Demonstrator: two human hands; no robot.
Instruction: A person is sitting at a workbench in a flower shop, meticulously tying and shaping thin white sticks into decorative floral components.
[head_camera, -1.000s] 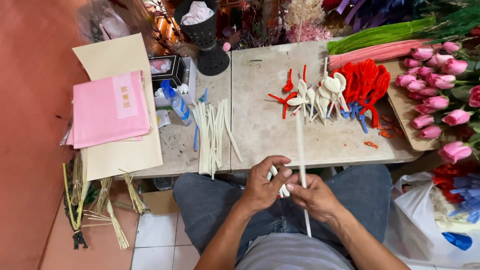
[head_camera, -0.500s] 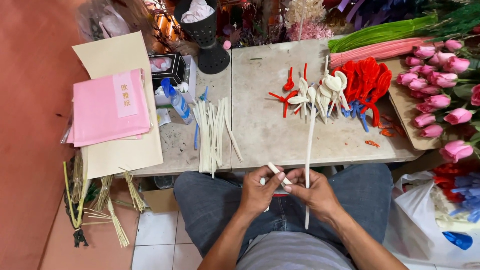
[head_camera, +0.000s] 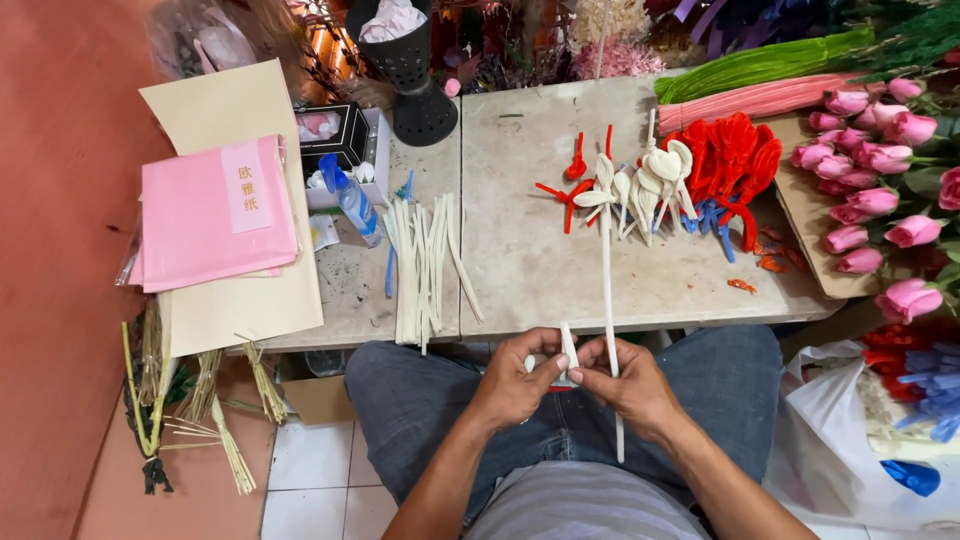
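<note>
Head view, looking down over lap and worktop (head_camera: 520, 270).

Left hand (head_camera: 515, 380) above the left thigh, fingers (head_camera: 545, 345) closed around a short white stick (head_camera: 568, 350), its upper end poking up between both hands. Right hand (head_camera: 630, 385) just beside, touching the left one, fingers pinched on a long white stem (head_camera: 607, 270). Stem nearly upright in the picture, lower end passing under the right hand and over the jeans, upper end reaching onto the worktop to a cream leaf-shaped piece (head_camera: 600, 185). A bit of red just visible between the two hands; cannot tell what.

On the worktop: bundle of white sticks (head_camera: 425, 265) to the left of the stem, heap of red loops (head_camera: 735, 165) and cream petals (head_camera: 660, 175) to the right. Pink paper pack (head_camera: 215, 215) on beige sheets at far left, blue spray bottle (head_camera: 352, 200) near it. Pink tulips (head_camera: 870, 200) at the right edge.
</note>
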